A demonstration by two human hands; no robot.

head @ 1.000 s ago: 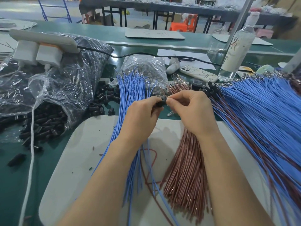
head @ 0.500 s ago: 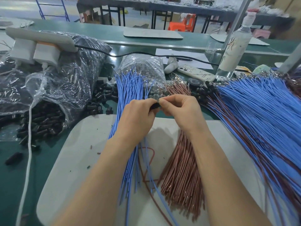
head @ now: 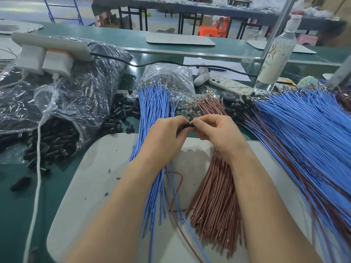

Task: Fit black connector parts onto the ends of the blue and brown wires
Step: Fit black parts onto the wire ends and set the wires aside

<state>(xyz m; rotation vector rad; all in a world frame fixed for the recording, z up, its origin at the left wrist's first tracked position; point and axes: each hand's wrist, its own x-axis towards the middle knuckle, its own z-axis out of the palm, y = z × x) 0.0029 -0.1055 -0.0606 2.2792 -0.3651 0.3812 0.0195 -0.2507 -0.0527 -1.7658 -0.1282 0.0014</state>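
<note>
- The left hand [head: 163,137] and right hand [head: 220,133] meet, each grip pinched on one black connector [head: 188,125].
- It is held above the blue wires [head: 152,103] and brown wires [head: 214,196] on the counter [head: 19,205].

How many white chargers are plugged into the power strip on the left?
2. One charger hangs near the left end of the power strip; the second charger, with an orange top, is right beside it. Others may be hidden behind the strip.
</note>
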